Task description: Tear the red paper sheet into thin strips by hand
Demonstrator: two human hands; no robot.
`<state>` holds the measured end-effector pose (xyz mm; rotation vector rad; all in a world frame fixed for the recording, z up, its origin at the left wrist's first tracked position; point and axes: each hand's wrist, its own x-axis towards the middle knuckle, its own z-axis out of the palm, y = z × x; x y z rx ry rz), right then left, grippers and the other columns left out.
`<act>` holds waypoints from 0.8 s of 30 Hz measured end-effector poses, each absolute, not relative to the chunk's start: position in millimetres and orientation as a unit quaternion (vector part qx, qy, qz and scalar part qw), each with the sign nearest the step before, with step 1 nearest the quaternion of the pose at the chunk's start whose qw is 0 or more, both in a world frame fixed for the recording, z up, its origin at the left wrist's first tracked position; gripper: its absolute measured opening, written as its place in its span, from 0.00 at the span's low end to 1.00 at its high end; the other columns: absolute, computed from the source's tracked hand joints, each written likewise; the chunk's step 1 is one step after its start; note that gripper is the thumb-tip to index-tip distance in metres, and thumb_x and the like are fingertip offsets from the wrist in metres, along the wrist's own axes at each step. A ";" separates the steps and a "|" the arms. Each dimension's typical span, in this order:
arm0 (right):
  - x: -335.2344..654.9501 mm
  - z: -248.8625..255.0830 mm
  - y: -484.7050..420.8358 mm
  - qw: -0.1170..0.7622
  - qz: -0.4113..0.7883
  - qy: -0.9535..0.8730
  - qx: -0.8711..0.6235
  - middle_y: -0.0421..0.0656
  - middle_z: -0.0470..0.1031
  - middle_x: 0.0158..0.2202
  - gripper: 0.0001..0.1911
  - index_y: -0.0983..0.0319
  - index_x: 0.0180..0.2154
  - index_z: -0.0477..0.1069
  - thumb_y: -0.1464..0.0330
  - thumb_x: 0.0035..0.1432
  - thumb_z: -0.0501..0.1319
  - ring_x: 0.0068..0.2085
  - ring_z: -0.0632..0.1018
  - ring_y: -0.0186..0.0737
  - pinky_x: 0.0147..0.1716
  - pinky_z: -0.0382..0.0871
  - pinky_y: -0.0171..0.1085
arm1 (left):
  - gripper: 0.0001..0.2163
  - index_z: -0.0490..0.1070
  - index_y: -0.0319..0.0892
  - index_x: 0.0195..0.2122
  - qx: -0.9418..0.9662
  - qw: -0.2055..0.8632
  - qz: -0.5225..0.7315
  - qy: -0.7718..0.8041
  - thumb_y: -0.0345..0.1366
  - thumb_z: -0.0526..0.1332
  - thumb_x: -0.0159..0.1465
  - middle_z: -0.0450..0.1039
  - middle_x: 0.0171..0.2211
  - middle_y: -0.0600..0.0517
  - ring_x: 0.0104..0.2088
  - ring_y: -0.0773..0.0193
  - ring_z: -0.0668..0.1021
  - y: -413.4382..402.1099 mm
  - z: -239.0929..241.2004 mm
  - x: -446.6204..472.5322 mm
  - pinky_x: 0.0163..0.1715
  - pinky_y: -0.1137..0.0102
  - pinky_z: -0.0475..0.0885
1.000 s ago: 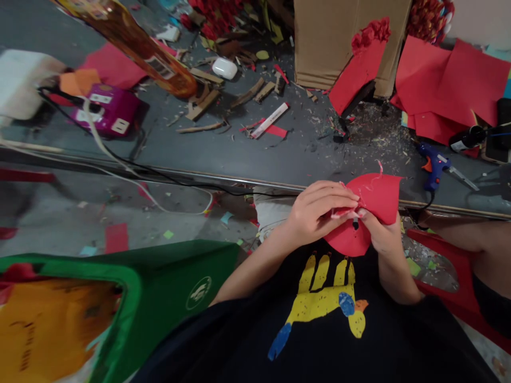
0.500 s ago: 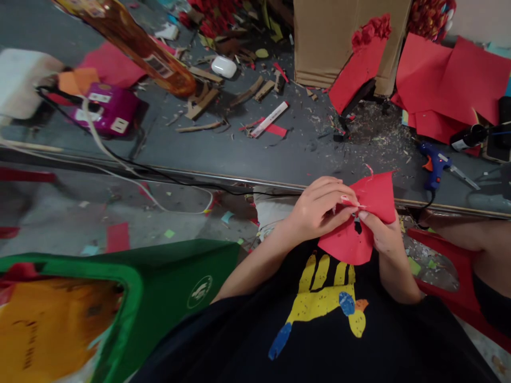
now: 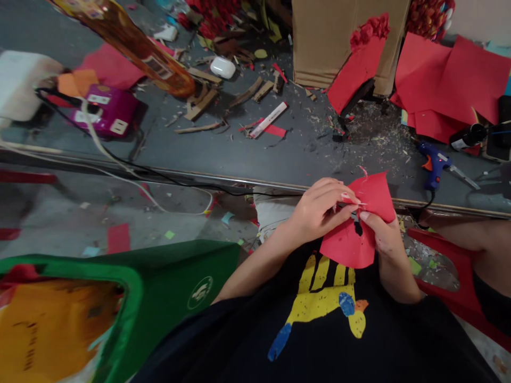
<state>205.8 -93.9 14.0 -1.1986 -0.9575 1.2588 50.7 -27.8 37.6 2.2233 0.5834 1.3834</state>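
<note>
In front of my shirt I hold a red sheet of paper above my lap, at the table's front edge. It has a ragged hole near its middle, through which my dark shirt shows. My left hand is closed, thumb and fingertips pinching the paper at the hole's upper edge, where pale torn fibres stand out. My right hand grips the sheet's right side, its thumb on top close to the hole and the other fingers hidden underneath. A thin pale curl sticks up from the upper part of the sheet.
On the grey table lie a blue glue gun, a marker, bark pieces, red sheets, a bottle and a cardboard box. A green bin stands left. Another person's leg is at right.
The red sheet has shifted and tilted slightly, its upper corner moving left. Both hands keep their hold at nearly the same place.
</note>
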 end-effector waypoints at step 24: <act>203.7 42.5 -83.5 0.489 0.393 -0.563 -0.538 0.36 0.78 0.26 0.04 0.58 0.30 0.76 0.69 0.55 0.62 0.28 0.77 0.35 0.32 0.73 0.34 | 0.03 0.69 0.39 0.34 0.818 0.215 0.477 0.238 0.32 0.61 0.65 0.79 0.33 0.51 0.35 0.66 0.79 -27.5 42.1 47.7 0.40 0.68 0.76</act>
